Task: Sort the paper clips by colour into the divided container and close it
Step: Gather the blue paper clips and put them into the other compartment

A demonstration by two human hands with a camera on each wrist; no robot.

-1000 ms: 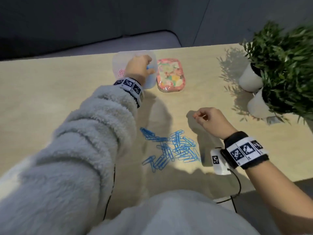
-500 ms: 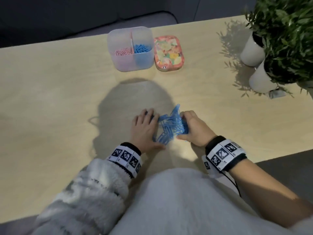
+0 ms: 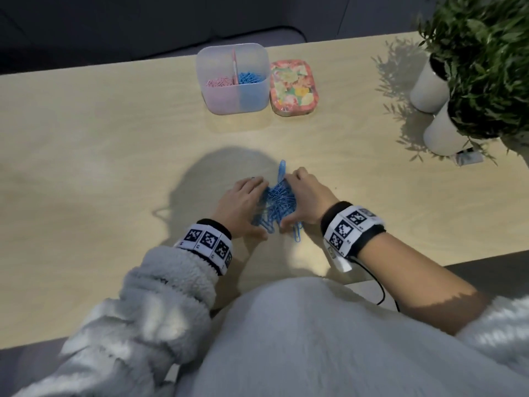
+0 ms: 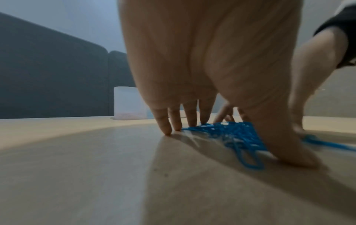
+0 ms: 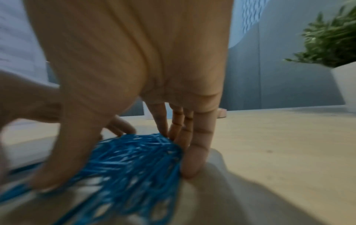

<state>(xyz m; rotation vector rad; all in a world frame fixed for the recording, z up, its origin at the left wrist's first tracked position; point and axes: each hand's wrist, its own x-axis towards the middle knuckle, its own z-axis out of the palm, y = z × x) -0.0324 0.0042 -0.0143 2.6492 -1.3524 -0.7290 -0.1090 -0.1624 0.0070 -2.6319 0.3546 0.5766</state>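
A pile of blue paper clips (image 3: 279, 204) (image 4: 231, 134) (image 5: 134, 159) lies on the wooden table near its front edge. My left hand (image 3: 249, 204) (image 4: 235, 143) presses against its left side, fingertips and thumb on the table. My right hand (image 3: 297, 199) (image 5: 117, 178) presses from the right with straight fingers, thumb at the near side. One clip sticks up at the far end. The translucent divided container (image 3: 237, 98) (image 4: 129, 103) stands open at the back, pink clips (image 3: 219, 81) in its left half, blue clips (image 3: 250, 77) in its right half.
A floral lid (image 3: 293, 87) lies right of the container. Two white pots (image 3: 429, 87) with green plants (image 5: 327, 39) stand at the table's right end. A dark sofa runs behind the table.
One second ago my left hand was at the container and the clips lay spread out. Both hands have since closed in on the pile and bunched it tighter.
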